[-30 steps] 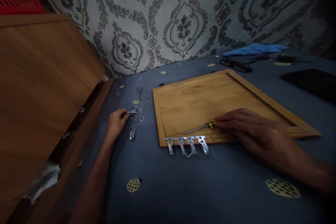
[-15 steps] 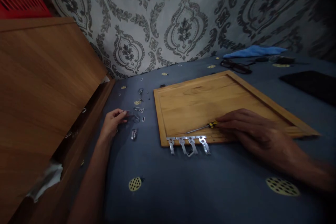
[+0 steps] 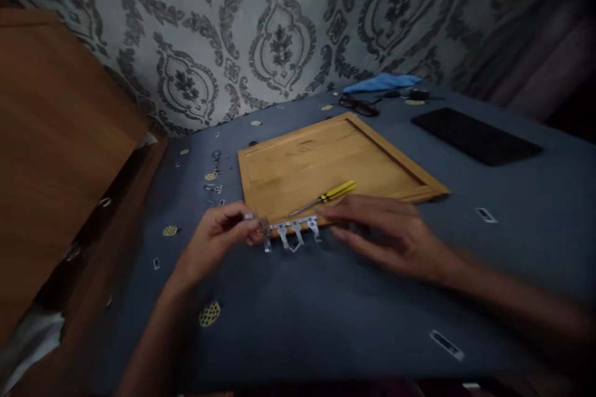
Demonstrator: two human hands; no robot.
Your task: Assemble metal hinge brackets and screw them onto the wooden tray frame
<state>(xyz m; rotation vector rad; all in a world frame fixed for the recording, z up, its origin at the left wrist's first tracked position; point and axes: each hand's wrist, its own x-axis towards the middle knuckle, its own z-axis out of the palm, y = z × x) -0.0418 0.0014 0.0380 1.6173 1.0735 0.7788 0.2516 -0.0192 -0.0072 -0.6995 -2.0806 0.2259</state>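
My left hand [image 3: 221,239] pinches a small shiny metal clip [image 3: 249,216], partly hidden by the fingers, at the left end of a row of similar metal clips [image 3: 291,227]. These lie along the near edge of a framed wooden board [image 3: 307,161], their tabs sticking out over the edge. At the row's right end, my right hand [image 3: 386,232] is slightly blurred, thumb and fingers apart, with nothing seen in it. A screwdriver [image 3: 338,191] with a yellow and black handle lies on the board, just beyond the clips.
More small metal parts [image 3: 214,188] lie left of the board on the dark blue cloth [image 3: 298,322]. A wooden cabinet [image 3: 60,136] stands at the left. Glasses [image 3: 361,105], a blue cloth [image 3: 382,82] and a flat black object [image 3: 477,135] lie toward the back right.
My left hand has moved right from the loose parts to the row, now with a metal clip. My right hand has let go of the screwdriver on the board. The view has turned right.
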